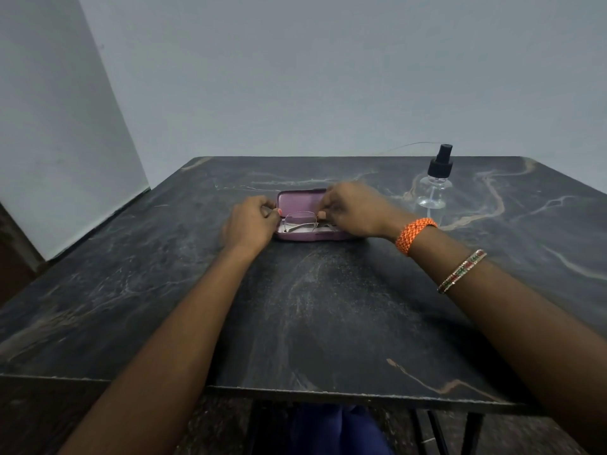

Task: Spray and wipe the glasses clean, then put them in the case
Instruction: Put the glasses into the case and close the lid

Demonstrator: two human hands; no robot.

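Case: the purple glasses case (297,237) lies open in the middle of the dark marbled table (328,307), lid standing up at the back
Glasses: the thin-framed glasses (300,221) sit in the tray of the case, one clear lens plain to see, the other end tucked behind the right hand
Left hand: the left hand (251,224) is at the left end of the case, fingers curled in, fingertips pinching the left end of the glasses at the rim of the case
Right hand: the right hand (353,210) comes in over the right half of the case, fingers bent, thumb and forefinger nipping the frame near the bridge
Spray bottle: the clear spray bottle (435,185) with its black nozzle stands upright at the far right of the table, well apart from the hands
Wrist: an orange braided band (414,234) and a thin patterned bangle (461,271) on the right arm
Backdrop: pale wall (328,77) behind the table
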